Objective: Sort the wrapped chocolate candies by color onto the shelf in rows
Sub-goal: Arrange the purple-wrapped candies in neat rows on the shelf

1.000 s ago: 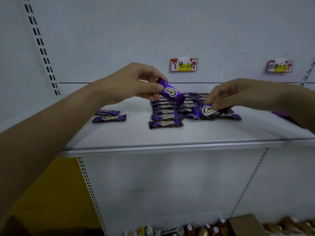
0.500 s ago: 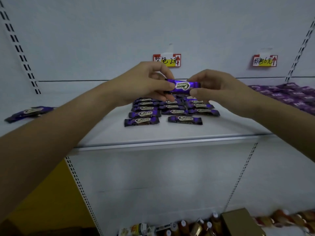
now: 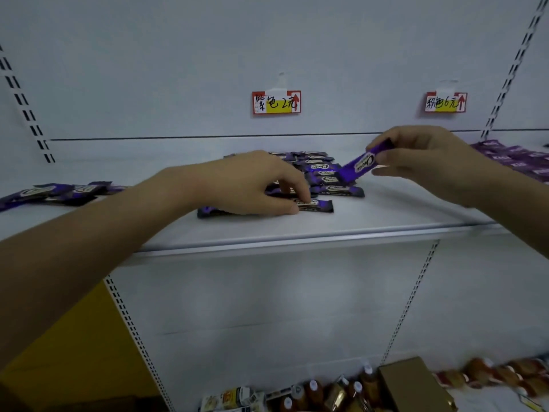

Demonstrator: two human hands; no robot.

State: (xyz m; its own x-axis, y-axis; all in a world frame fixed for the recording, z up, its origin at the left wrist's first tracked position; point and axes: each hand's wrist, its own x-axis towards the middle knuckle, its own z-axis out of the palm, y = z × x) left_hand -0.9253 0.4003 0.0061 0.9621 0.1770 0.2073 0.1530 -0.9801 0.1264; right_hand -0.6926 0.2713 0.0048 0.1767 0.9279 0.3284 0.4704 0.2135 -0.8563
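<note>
Purple Choco candy [image 3: 361,165]: now in the right hand [image 3: 421,162] alone, placement pending.
0.5 s back, 2 hands shared this bar. Now only the right thumb and forefinger pinch its upper end, and its tilted free end hangs just above the purple rows [image 3: 323,173]. The left hand [image 3: 252,182] has dropped to the front candy [image 3: 315,205] on the shelf [image 3: 297,233], fingers curled onto its end; pinching or merely pressing cannot be told. Judgement: the left hand squares the row and the right adds 1 bar beside those fingertips. Loose candies [image 3: 53,191], well left of the left wrist, await sorting.
</note>
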